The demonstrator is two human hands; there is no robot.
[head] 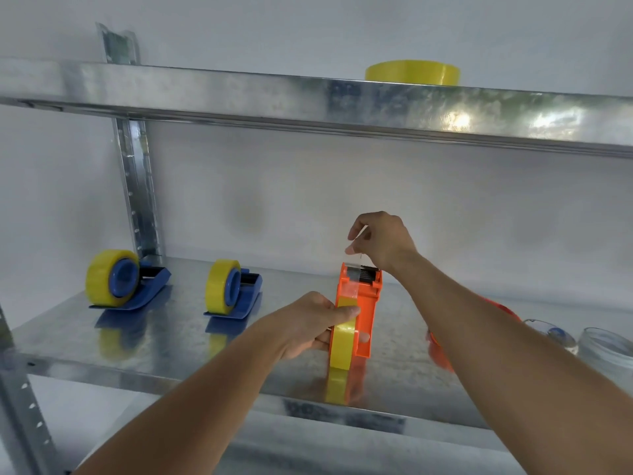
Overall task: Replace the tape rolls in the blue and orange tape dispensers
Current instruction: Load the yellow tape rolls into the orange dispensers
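Two galvanized steel shelves, mottled and reflective: the lower shelf carries the work, its front lip running just under my forearms; the upper shelf overhangs it, with open room between them above the dispensers. One perforated steel upright stands at the back left.

Two blue tape dispensers, smooth moulded plastic, each loaded with a yellow roll: the left blue dispenser near the upright, the second blue dispenser just right of it, bare shelf between them and my hands.

One orange tape dispenser, boxy plastic, standing at mid-shelf close to the front edge, a yellow tape roll seated in it.

One spare yellow roll lying flat on the upper shelf.

One left hand, fingers wrapped round the orange dispenser and roll, thumb across the roll's face.

One right hand, above the serrated cutter, pinching the clear tape end between thumb and fingertips.

Two clear, round items at far right, kind unclear.
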